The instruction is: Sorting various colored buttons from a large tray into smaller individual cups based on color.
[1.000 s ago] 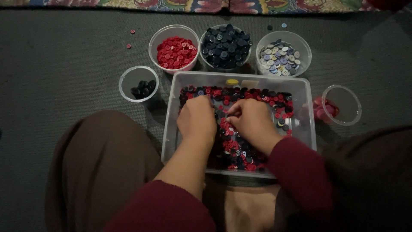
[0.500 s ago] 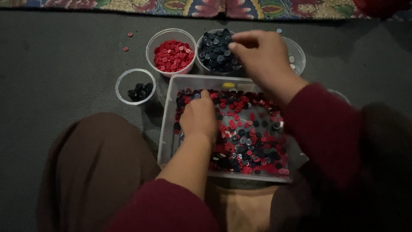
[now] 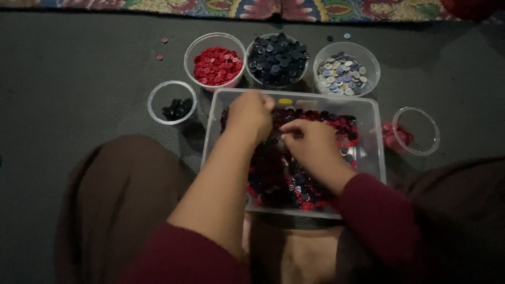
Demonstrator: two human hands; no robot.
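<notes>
— Clear plastic all round: from the head view, a rectangular clear tray sits on the dark floor between the person's knees, and it holds a thick mix of red and dark buttons.

— Where are the hands?

— Both are inside the tray. The left hand is over the far end, fingers curled down into the pile; it blurs a little, so I cannot tell whether it has pinched anything. The right hand lies just beside it, fingertips bent onto the buttons, and its grip is equally unclear.

— And what looks sorted?

— Three round tubs stand in a row just beyond the tray: a tub of red buttons, a tub of dark blue buttons heaped to the rim, and a tub of pale buttons. A small cup of black buttons stands to the left, a cup with pink pieces to the right.

— So how far along?

— I'd judge partway: the tubs are well stocked, yet the tray remains covered with unsorted buttons. A few strays lie on the floor near the patterned rug.
</notes>
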